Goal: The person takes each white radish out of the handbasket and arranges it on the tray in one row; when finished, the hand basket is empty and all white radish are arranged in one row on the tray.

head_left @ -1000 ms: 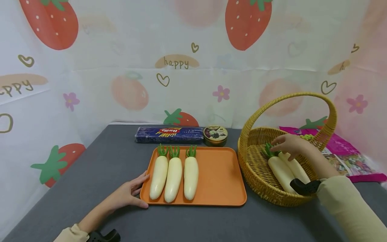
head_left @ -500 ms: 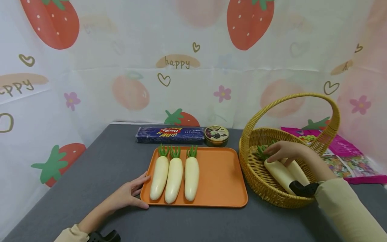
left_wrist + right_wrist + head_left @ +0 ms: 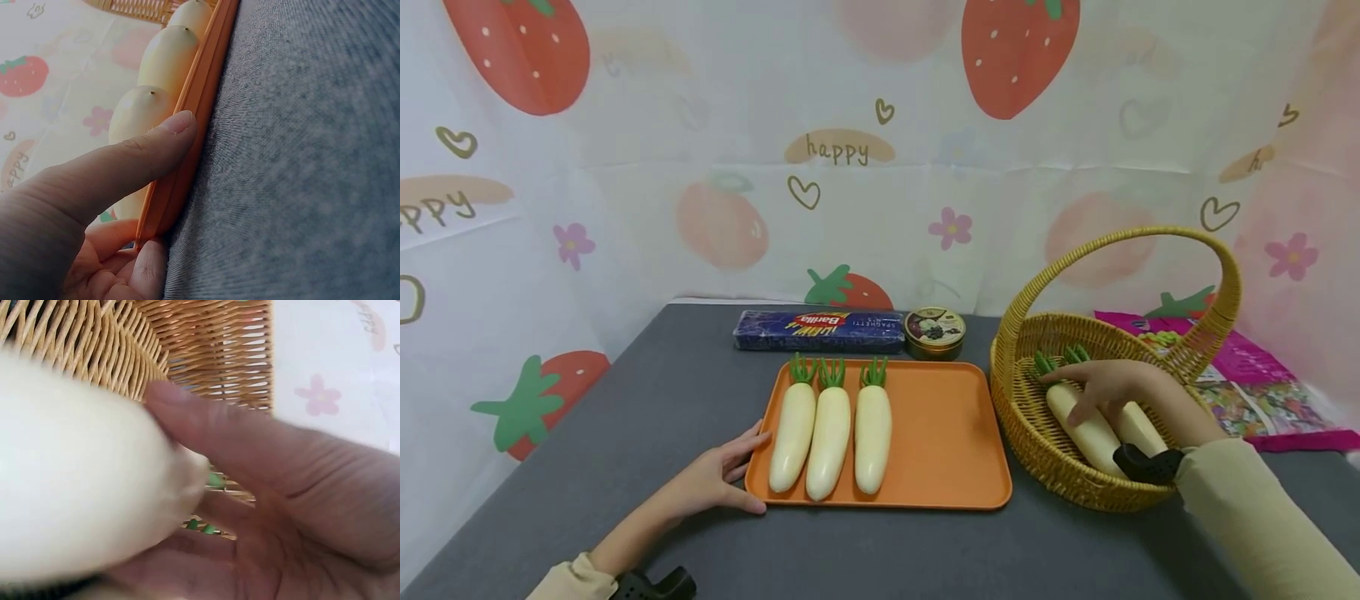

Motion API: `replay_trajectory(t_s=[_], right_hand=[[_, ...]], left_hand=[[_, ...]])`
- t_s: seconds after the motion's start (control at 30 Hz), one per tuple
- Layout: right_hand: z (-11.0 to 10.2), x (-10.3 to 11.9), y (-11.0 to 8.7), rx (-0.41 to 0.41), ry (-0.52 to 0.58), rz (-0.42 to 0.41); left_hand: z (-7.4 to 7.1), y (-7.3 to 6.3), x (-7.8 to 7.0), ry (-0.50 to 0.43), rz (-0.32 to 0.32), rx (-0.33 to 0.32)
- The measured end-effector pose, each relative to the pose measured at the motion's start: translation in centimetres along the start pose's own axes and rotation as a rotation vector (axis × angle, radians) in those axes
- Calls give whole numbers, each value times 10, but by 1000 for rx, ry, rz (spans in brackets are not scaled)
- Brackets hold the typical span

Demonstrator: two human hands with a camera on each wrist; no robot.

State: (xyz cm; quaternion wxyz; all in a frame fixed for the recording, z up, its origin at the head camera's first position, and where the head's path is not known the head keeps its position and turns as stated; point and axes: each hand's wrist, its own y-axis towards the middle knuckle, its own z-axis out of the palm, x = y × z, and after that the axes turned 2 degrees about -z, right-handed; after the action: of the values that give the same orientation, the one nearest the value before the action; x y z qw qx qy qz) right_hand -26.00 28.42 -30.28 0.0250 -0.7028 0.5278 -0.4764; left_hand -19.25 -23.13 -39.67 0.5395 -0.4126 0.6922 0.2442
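In the head view, my left hand (image 3: 718, 475) grips the left front corner of an orange tray (image 3: 947, 433). The left wrist view shows the thumb (image 3: 178, 125) against the tray's rim and the other fingers curled at the corner. Three white radishes (image 3: 872, 437) with green tops lie side by side on the tray's left half. Inside a wicker basket (image 3: 1045, 454), my right hand (image 3: 1108, 387) holds a white radish (image 3: 75, 475), thumb on one side and fingers on the other. A second radish (image 3: 1138, 429) lies beside it, partly covered by the hand.
Behind the tray lie a blue spaghetti pack (image 3: 820, 332) and a round tin (image 3: 935, 333). The basket's tall handle (image 3: 1120, 237) arches over the right hand. A pink printed bag (image 3: 1262, 392) lies right of the basket. Grey cloth (image 3: 880, 554) covers the table.
My right hand has come down onto a radish in the basket and taken hold of it; that radish has shifted slightly left. The left hand stays at the tray corner.
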Motion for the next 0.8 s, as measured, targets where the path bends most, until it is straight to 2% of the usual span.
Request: replay_trajectory(t_s=[0.1, 0.27, 0.4, 0.63, 0.8], right_hand=[[0, -2, 2, -38, -7, -31], [-1, -4, 4, -47, -4, -52], [-3, -5, 5, -88, -14, -73], [1, -7, 5, -158, 28, -61], [-3, -4, 5, -212, 47, -68]], left_hand=[[-1, 0, 0, -1, 5, 8], [-1, -1, 0, 10, 11, 15], [-1, -2, 2, 8, 9, 7], [0, -3, 2, -1, -16, 13], [-1, -2, 0, 17, 1, 1]])
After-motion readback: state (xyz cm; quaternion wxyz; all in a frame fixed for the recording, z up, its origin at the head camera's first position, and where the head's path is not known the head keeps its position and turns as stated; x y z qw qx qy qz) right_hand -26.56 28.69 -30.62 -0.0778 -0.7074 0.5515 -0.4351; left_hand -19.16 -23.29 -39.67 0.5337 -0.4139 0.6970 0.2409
